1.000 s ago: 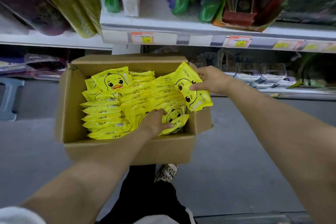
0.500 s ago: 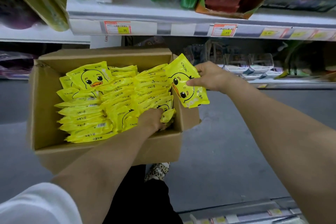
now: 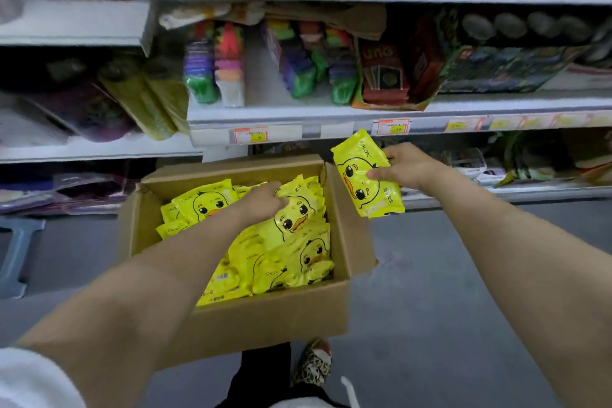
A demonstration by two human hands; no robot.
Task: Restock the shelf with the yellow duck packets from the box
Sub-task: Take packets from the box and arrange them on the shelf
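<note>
Inside box [image 3: 265, 318]: duck pkts [image 3: 308, 258]; L fingers [image 3: 276, 192] grasp one; R fingers [image 3: 390, 154] pinch lifted pkt [image 3: 356, 159].

Two grips are in view. The right grip [image 3: 402, 169] holds one yellow duck packet [image 3: 364, 179], and the left grip [image 3: 261, 200] pinches a second packet [image 3: 291, 222] by its top edge. There is one cardboard box [image 3: 265, 318], under the left grip and just beside the right. Below the left grip lies a loose heap of packets [image 3: 281, 262], too overlapped to count. Four duck faces show in the box, the pinched one included. Above the grips, the shelf edge [image 3: 331, 114] carries two orange price tags, a left tag [image 3: 250, 135] and a right tag [image 3: 393, 126], with several blurred yellow ones further right. One leopard-print shoe [image 3: 314, 364] shows below the box.
</note>
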